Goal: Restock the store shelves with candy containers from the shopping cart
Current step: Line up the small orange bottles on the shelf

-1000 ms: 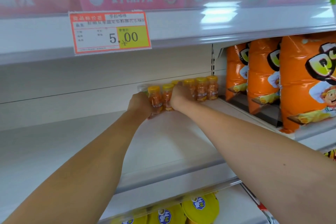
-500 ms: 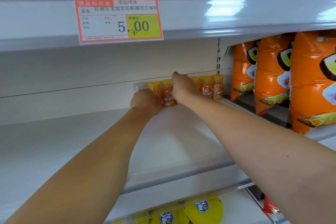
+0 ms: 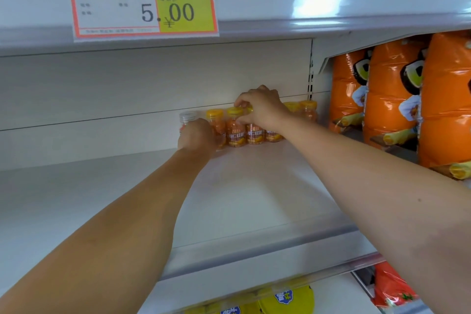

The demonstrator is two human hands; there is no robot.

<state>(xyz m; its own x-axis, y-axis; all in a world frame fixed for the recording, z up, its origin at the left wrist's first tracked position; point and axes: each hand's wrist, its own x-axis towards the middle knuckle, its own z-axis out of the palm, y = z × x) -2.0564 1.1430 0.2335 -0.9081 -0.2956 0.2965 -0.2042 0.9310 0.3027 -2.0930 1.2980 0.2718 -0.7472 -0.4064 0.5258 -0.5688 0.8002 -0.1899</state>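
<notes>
Left hand (image 3: pixel 197 135) and right hand (image 3: pixel 262 107) bare; left forearm (image 3: pixel 153 199) bare. Right forearm (image 3: pixel 356 173) bare, small dark mole (image 3: pixel 419 200) at 4 o'clock.

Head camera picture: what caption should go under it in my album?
Left hand and right hand grip orange candy jars at the back of a white shelf.

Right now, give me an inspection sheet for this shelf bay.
Surface: white shelf, containers standing at its back.
Job's things: row of yellow-lidded containers upright near the back wall; clear-lidded container at its left end.
Clutter: nothing seen.
Hands: left hand grips the clear-lidded container; right hand pinches one of the yellow-lidded containers.
Cables: nothing seen.
Surroundings: orange snack bags to the right; price tag above; yellow round packs below.
</notes>
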